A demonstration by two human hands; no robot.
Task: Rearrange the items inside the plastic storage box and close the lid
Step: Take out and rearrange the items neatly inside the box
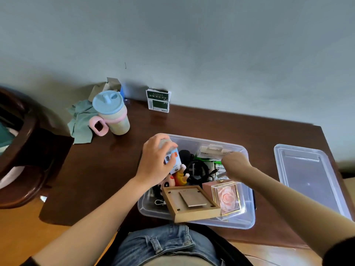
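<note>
We see one box (247,217), one lid (307,173), one cup (113,114); left hand (153,164) fingers grasp a carton (175,163), right hand (233,161) fingers' state unclear.

1 storage box (247,221) | 1 lid (307,175) | 1 cup (113,114) | 2 hands (155,162)

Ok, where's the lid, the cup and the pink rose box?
lid (307,175), head view, on its flat middle.
cup (107,102), head view, on its blue top.
pink rose box (227,198), head view, on the rose.
</note>
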